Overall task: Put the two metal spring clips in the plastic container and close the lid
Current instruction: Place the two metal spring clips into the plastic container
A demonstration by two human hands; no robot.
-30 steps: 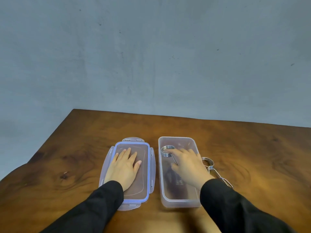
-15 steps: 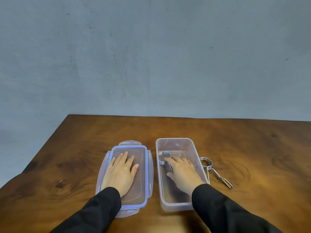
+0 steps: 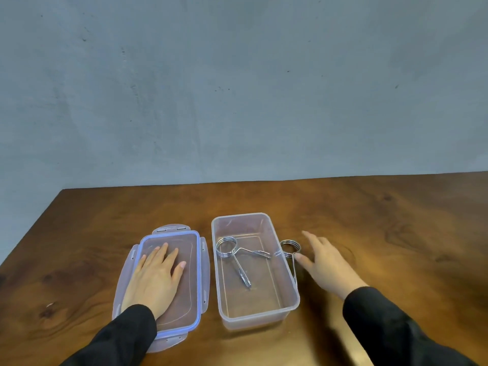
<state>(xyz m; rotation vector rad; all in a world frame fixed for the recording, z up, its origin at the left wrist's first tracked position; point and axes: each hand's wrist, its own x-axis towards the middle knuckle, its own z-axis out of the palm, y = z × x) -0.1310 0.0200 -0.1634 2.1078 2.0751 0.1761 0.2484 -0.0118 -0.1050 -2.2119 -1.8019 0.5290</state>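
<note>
A clear plastic container (image 3: 286, 303) stands open on the wooden table. One metal spring clip (image 3: 227, 248) lies inside it, coil toward the far left corner, arms spread. The second spring clip (image 3: 290, 247) lies on the table just outside the container's right wall. My right hand (image 3: 326, 262) hovers beside that clip with fingers spread, thumb tip close to its arm, holding nothing. The lid (image 3: 196, 276), clear with a blue seal, lies flat left of the container. My left hand (image 3: 155, 276) rests palm down on the lid, fingers apart.
The brown wooden table (image 3: 396, 233) ends at a left edge and a far edge against a grey wall (image 3: 237, 88). Both black sleeves reach in from the near side.
My right hand let go of the first clip inside the container, lifted out and moved right to the clip on the table. My left hand stayed on the lid.
</note>
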